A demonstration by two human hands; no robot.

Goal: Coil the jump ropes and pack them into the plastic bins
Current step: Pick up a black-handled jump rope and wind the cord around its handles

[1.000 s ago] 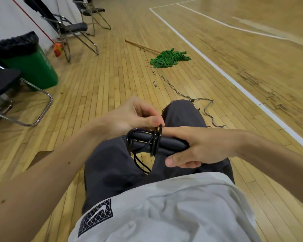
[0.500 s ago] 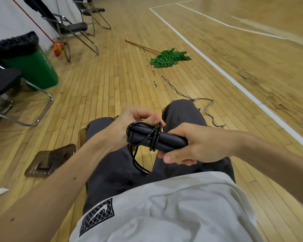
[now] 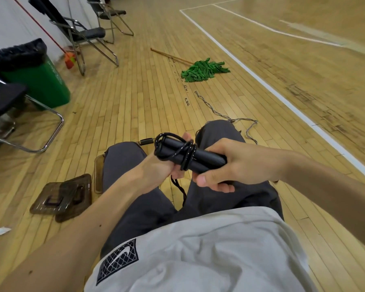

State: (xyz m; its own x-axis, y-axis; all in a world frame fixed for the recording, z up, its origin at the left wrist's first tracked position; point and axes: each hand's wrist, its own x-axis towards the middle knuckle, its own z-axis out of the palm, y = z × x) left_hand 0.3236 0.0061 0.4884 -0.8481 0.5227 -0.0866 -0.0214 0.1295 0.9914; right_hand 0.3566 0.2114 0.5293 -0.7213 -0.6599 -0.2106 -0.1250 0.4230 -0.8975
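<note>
We count one black jump rope (image 3: 183, 153), cord wound round its two handles (image 3: 209, 160), above our lap; right hand (image 3: 238, 167) fingers curl round it, left hand (image 3: 156, 170) fingers curl behind, mostly hidden.

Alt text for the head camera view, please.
A seated person's right hand grips black jump rope handles while the left hand holds the cord wound around them. Brown plastic lids, a green mop and another rope lie on the wooden floor.

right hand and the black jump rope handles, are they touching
Touching. The head view shows the right hand gripping the jump rope handles, fingers over them and thumb beneath.
</note>
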